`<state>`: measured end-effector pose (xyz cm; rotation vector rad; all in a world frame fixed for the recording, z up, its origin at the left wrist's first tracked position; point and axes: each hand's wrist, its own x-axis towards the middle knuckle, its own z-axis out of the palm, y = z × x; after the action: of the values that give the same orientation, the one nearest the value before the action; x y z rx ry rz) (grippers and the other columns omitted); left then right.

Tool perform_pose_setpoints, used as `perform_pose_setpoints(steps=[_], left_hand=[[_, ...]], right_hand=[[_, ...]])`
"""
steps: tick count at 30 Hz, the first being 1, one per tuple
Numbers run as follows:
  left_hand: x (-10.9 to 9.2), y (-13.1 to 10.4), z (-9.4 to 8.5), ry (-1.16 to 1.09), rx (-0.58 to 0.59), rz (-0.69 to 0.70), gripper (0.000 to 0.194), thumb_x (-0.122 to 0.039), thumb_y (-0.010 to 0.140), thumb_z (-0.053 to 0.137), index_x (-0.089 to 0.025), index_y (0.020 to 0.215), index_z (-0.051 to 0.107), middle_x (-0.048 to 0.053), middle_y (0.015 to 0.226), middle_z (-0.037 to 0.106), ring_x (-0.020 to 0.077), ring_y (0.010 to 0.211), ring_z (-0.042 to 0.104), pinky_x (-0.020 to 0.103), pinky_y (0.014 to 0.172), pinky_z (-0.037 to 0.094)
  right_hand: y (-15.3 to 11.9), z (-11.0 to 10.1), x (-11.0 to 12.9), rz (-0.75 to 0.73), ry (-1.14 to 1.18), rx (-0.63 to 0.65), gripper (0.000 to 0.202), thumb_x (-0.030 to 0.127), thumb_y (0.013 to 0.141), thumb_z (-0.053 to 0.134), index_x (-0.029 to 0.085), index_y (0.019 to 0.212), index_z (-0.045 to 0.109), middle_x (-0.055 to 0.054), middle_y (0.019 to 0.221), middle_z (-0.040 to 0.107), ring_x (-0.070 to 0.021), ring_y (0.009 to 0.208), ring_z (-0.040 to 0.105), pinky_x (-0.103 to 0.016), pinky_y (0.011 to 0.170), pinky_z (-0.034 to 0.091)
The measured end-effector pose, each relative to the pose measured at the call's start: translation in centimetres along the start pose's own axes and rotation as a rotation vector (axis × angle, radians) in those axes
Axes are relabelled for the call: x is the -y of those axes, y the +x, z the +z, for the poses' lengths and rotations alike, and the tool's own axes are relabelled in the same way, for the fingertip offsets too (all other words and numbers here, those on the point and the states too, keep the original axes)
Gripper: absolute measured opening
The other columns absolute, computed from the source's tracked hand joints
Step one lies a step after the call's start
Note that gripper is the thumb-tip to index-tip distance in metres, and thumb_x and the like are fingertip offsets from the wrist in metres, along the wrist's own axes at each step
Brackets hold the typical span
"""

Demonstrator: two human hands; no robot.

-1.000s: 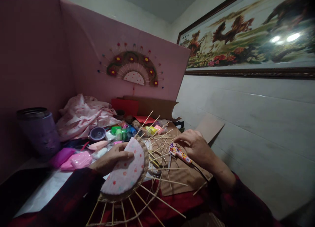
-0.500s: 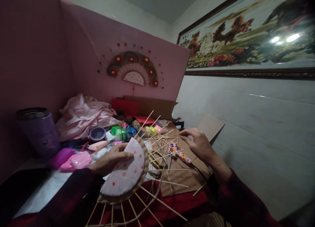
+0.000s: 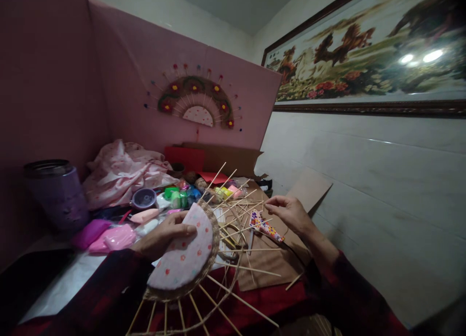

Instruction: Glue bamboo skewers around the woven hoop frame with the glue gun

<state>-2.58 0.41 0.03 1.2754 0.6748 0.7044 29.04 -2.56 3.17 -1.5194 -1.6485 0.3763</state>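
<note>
My left hand (image 3: 173, 234) grips a half-round fan piece (image 3: 184, 258), thumb on top and fingers behind. Pale fabric with small red and bluish prints covers its middle, and braided twine (image 3: 217, 229) edges the curve. Thin wooden sticks (image 3: 251, 270) fan outward from that edge; a strand of twine (image 3: 222, 302) crosses the lower ones in an arc. My right hand (image 3: 289, 212) is closed in a pinch beside the tip of one upper stick; what lies between the fingertips is too small to make out. Under the sticks are a flower-patterned glue gun (image 3: 267, 226) and scissors (image 3: 233, 239).
Loose sticks lie on brown cardboard (image 3: 269, 263). Coloured clay packets (image 3: 120, 236), a purple lid (image 3: 143, 198) and a purple tumbler (image 3: 56, 195) stand left. Behind are crumpled pink cloth (image 3: 125, 168) and a pink board (image 3: 127, 83) bearing a finished-looking fan (image 3: 194, 91).
My right hand has shifted slightly down, still pinched by the stick tips. The fan piece has tilted very slightly in my left hand, which keeps its grip.
</note>
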Motion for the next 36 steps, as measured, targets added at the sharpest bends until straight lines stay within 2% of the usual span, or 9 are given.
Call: perform_pose_setpoints(steps=[5, 9, 15, 22, 31, 36], left_hand=[[0.2, 0.1, -0.3, -0.022, -0.008, -0.008, 0.034, -0.03, 0.06, 0.072, -0.013, 0.087, 0.059, 0.003, 0.069, 0.062, 0.0161, 0.059, 0.058, 0.026, 0.053, 0.042], [0.4, 0.3, -0.6, -0.034, 0.013, -0.014, 0.033, -0.03, 0.062, 0.071, -0.013, 0.088, 0.059, 0.003, 0.072, 0.063, 0.0154, 0.059, 0.058, 0.026, 0.054, 0.042], [0.3, 0.3, -0.5, -0.006, -0.002, -0.001, 0.027, -0.027, 0.064, 0.069, -0.013, 0.085, 0.058, 0.002, 0.071, 0.062, 0.0125, 0.056, 0.055, 0.022, 0.05, 0.038], [0.1, 0.2, -0.4, -0.001, -0.009, -0.011, 0.029, -0.028, 0.064, 0.069, -0.013, 0.086, 0.059, 0.003, 0.07, 0.062, 0.0166, 0.061, 0.058, 0.026, 0.056, 0.042], [0.5, 0.4, -0.7, -0.03, -0.002, -0.01, 0.032, -0.028, 0.064, 0.07, -0.013, 0.089, 0.057, 0.002, 0.072, 0.061, 0.0165, 0.062, 0.058, 0.027, 0.057, 0.043], [0.6, 0.4, -0.5, -0.022, 0.026, -0.005, 0.027, -0.029, 0.064, 0.07, -0.013, 0.082, 0.058, 0.003, 0.069, 0.061, 0.0156, 0.06, 0.057, 0.025, 0.054, 0.041]], right_hand=[[-1.1, -0.3, 0.7, -0.029, -0.092, 0.135, 0.02, 0.03, 0.076, 0.055, 0.016, 0.075, 0.069, -0.006, 0.077, 0.07, -0.0198, 0.076, 0.063, -0.033, 0.072, 0.047], [-1.6, -1.1, 1.3, -0.085, -0.177, 0.129, 0.02, 0.029, 0.08, 0.052, 0.018, 0.081, 0.069, -0.006, 0.082, 0.069, -0.0197, 0.081, 0.062, -0.034, 0.076, 0.046], [-2.5, -1.4, 2.5, -0.127, -0.241, 0.076, 0.016, 0.028, 0.081, 0.055, 0.018, 0.076, 0.066, -0.004, 0.078, 0.066, -0.0181, 0.077, 0.06, -0.033, 0.074, 0.045], [-4.6, -1.1, 4.5, -0.342, -0.289, 0.263, 0.01, 0.02, 0.081, 0.06, 0.024, 0.083, 0.069, -0.001, 0.08, 0.066, -0.0155, 0.079, 0.056, -0.031, 0.074, 0.042], [-4.9, -0.5, 4.7, -0.413, -0.367, 0.407, 0.012, 0.017, 0.082, 0.06, 0.025, 0.081, 0.069, 0.0, 0.078, 0.066, -0.0145, 0.079, 0.054, -0.031, 0.077, 0.036], [-5.3, -0.4, 5.5, -0.443, -0.424, 0.475, 0.017, 0.015, 0.083, 0.056, 0.025, 0.081, 0.07, 0.0, 0.074, 0.064, -0.0137, 0.075, 0.053, -0.03, 0.075, 0.035]])
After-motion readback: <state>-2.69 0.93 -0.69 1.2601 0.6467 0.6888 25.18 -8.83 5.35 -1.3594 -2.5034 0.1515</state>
